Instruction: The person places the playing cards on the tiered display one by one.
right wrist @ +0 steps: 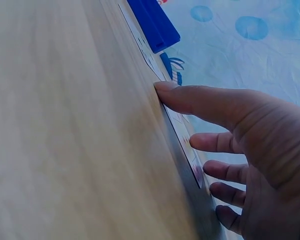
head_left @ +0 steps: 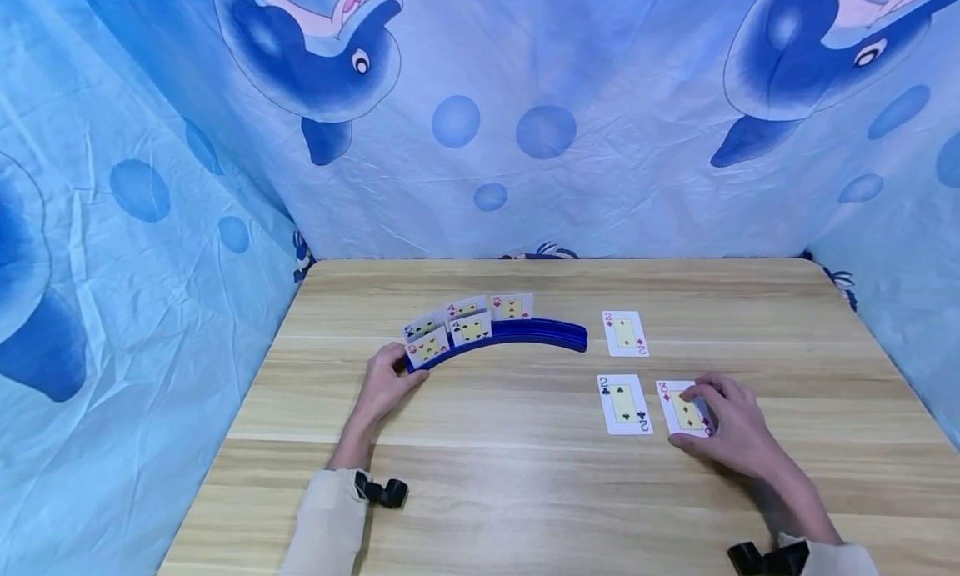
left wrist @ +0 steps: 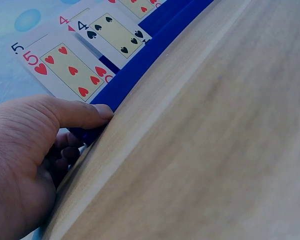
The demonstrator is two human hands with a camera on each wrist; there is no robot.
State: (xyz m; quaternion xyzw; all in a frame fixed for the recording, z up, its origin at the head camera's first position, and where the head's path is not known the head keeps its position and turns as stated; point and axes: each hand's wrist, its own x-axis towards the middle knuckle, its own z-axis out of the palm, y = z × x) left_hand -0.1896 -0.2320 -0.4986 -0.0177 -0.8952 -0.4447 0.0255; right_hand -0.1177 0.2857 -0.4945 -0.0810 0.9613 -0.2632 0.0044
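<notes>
From my far-off seat, I see the right hand over the three of diamonds, which lies flat on the table just beside the two of clubs. Its fingers are spread and a little bent. The thumb is at the card's near edge, and I see no tight grip. The left hand pinches one end of the blue card holder, thumb in front and other fingers curled behind.

I think the card could be hard to pick up, because it is so thin and flat that a thumb may slide right over it. A sideways push could bump it into the two of clubs. A hard squeeze could bend it. If the left hand tips the holder, the cards standing there could slip out: the five of hearts, the four of spades, a black five, a red four and another red card. The two of diamonds lies apart, near the holder's far end.

The holder looks like smooth, shiny plastic, curved like a rainbow, with long grooves. The cards look stiff and slick. The table has stripy wood lines, and the cloth behind is wrinkly.
</notes>
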